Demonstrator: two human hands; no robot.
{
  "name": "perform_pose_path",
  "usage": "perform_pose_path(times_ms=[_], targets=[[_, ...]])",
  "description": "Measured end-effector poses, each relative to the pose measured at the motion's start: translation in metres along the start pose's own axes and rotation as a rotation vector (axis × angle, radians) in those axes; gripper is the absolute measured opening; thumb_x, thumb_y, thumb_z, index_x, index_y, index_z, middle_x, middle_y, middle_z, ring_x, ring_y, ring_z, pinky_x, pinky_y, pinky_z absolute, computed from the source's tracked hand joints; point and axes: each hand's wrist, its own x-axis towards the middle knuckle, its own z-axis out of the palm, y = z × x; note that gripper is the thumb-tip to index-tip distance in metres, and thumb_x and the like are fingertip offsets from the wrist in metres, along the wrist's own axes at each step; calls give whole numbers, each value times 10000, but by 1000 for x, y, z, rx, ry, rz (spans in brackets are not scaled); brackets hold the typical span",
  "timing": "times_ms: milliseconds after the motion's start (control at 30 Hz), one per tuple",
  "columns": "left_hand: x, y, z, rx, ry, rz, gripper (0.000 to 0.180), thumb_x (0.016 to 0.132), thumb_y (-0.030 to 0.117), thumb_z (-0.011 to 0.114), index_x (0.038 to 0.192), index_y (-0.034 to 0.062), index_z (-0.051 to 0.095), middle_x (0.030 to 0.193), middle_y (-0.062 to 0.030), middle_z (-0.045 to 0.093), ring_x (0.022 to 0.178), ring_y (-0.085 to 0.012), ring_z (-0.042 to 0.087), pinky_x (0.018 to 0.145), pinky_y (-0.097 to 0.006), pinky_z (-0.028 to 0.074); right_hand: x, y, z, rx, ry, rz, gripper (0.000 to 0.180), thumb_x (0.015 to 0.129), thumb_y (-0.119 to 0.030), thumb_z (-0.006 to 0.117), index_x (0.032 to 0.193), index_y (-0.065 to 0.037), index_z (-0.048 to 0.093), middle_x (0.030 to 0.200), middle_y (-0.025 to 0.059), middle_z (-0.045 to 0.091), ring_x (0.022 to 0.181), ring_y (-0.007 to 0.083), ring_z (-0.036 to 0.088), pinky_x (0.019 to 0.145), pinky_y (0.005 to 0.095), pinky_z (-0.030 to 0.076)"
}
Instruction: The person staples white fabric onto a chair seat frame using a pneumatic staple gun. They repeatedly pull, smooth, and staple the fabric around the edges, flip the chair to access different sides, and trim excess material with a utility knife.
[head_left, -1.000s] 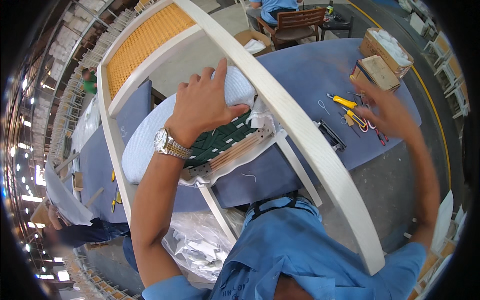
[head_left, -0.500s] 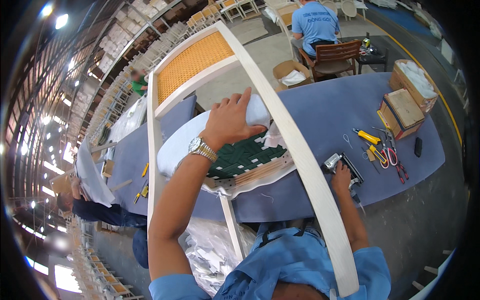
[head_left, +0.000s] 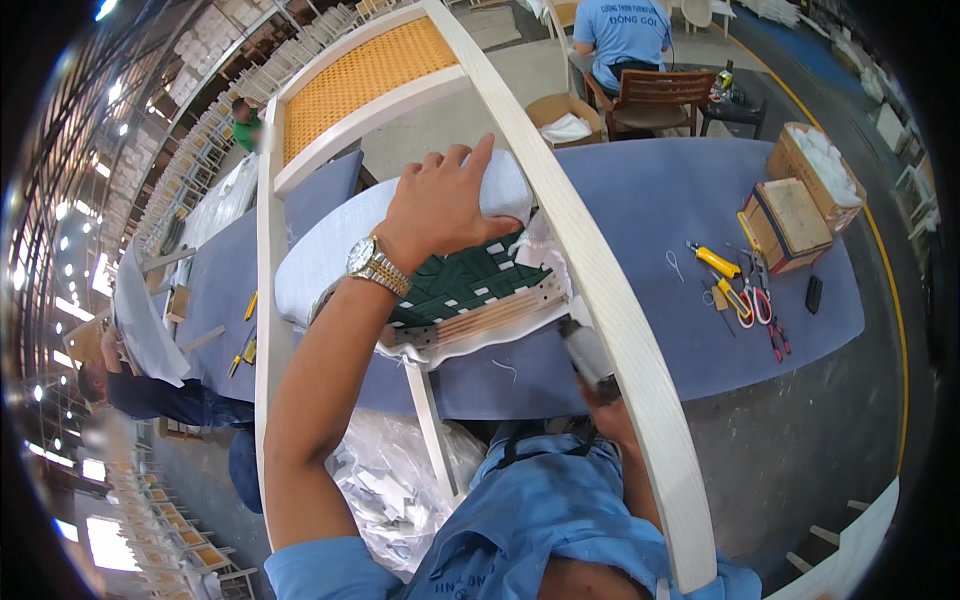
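A pale wooden chair frame [head_left: 575, 230] with a woven cane back panel [head_left: 365, 85] lies over the table in front of me. Its seat shows dark green webbing [head_left: 470, 283] underneath, wrapped by light blue-white fabric [head_left: 325, 250]. My left hand [head_left: 440, 205] grips the seat edge, fingers over the fabric and thumb by the webbing. A staple gun [head_left: 587, 352] is in my right hand [head_left: 610, 412], its nose close to the seat's near right corner. The chair's side post partly hides that hand and tool, which are blurred.
On the blue-grey covered table [head_left: 640, 190] lie a yellow cutter [head_left: 717, 262], scissors [head_left: 757, 305], pliers [head_left: 779, 340] and a cardboard box [head_left: 787, 222]. Below the near edge hangs a plastic bag of scraps [head_left: 390, 490]. A person in blue [head_left: 622, 40] sits beyond; another bends at the left [head_left: 165, 390].
My right hand has lifted the staple gun off the table on the right and brought it left, behind the post to the seat corner. My left hand keeps its hold; the view has shifted slightly.
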Motion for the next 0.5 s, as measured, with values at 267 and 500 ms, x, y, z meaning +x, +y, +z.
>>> perform_pose_path(times_ms=[267,500], targets=[[3,0,-4,7,65,32,986,759,552,775,1514,67,366,1344,-224,564,1204,-430,564,1020,-531,434,39,-31,71,23,-3,-417,612,787,-18,778,1325,63,498,1208,187,626,1096,290,645,956,358,505],[3,-4,1,42,76,44,977,732,399,815,1528,98,336,1364,-220,550,1203,-430,565,1026,-538,431,69,-27,106,29,109,-408,586,764,-14,772,1296,63,539,1215,224,612,1107,352,637,999,397,487]])
